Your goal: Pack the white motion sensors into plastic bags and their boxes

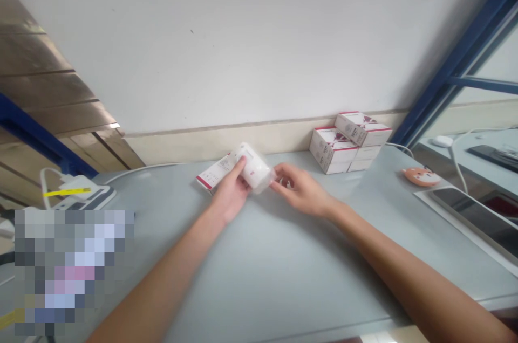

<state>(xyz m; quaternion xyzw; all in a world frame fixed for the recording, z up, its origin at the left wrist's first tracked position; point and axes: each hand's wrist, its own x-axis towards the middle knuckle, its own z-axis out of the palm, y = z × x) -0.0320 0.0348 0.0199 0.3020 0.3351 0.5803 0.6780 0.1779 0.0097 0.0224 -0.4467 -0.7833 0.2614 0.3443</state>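
A white, rounded block-like item in a clear plastic bag (254, 166) is held up just above the table, tilted, with small red and grey print on its face. My left hand (233, 189) grips it from the left, thumb on top. At its right end, my right hand (301, 187) pinches the edge of the clear plastic between thumb and fingers. Behind my left hand lies a flat white box with red edges (214, 171), partly covered by the hand and the bagged item.
Several white-and-red boxes (338, 154) are stacked against the wall on the right. Beyond my right arm are an orange computer mouse (421, 176) and a dark phone-like slab (477, 219). A white power strip (95, 197) with cables sits at the left, beside a pixelated patch.
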